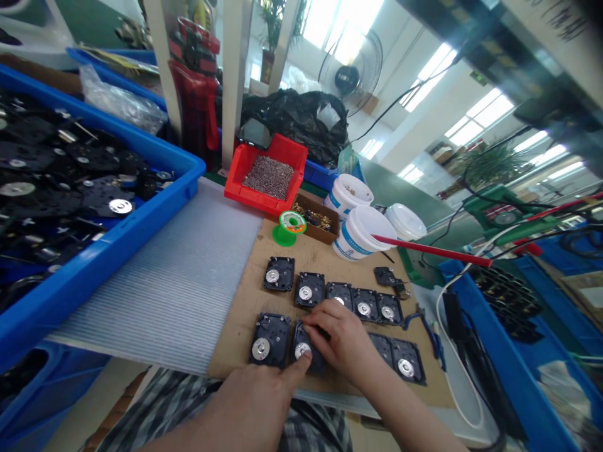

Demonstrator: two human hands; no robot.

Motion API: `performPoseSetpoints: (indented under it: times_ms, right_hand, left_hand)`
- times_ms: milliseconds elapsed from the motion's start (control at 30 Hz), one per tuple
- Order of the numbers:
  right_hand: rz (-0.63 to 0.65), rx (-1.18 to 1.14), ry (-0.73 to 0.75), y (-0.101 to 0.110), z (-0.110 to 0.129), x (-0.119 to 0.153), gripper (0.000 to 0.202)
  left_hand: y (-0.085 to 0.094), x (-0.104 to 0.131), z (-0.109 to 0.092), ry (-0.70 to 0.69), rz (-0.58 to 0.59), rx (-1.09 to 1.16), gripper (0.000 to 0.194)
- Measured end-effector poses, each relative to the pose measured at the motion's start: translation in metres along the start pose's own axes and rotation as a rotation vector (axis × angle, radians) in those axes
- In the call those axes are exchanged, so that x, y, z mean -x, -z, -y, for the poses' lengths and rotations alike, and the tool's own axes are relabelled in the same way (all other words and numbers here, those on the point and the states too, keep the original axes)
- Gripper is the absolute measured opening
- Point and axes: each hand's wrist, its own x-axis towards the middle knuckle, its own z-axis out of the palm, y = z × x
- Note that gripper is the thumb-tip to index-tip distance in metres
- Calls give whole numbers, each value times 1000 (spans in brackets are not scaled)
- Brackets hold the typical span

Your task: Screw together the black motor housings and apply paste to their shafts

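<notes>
Black square housings with silver discs lie in two rows on a brown board point(230, 345). My left hand point(257, 392) has its index finger stretched out, its tip on the silver disc of one front-row housing point(301, 367); its other fingers are mostly hidden. At that housing's upper edge, my right hand point(336, 336) pinches with thumb and fingers; what lies between the tips is too small to make out. Left of it is another housing point(271, 339). My right hand and forearm partly cover the housings to the right. Behind them is the back-row housing point(310, 289).
A red bin point(264, 204) of small metal pieces, a green spool point(285, 235), a brown box point(320, 233) and white tubs point(360, 232) stand behind. Blue-handled pliers point(431, 336) lie right. A blue crate point(155, 213) of black parts is at left, another blue crate point(513, 370) at right.
</notes>
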Motion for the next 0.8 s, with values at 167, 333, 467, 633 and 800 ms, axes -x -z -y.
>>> performPoseSetpoints:
  times_ms: [167,333,467,633,800]
  right_hand:
    - [-127,-63,-107,33,13,13,20]
    - [-275,-142,-153,51,51,30,16]
    - [-300,-159,-42,44,71,34,17]
    - [-248,-181,26,37,75,31,13]
    - [-253,-178,73,29,79,30,10]
  left_hand:
    - [11,13,-9,46,-80,530,37]
    - [23,22,-31,336,-20,1614,28]
    - [17,21,-33,325,-33,1849,25]
    - [12,21,-29,320,-42,1958,30]
    - [14,22,-33,317,2,1932,36]
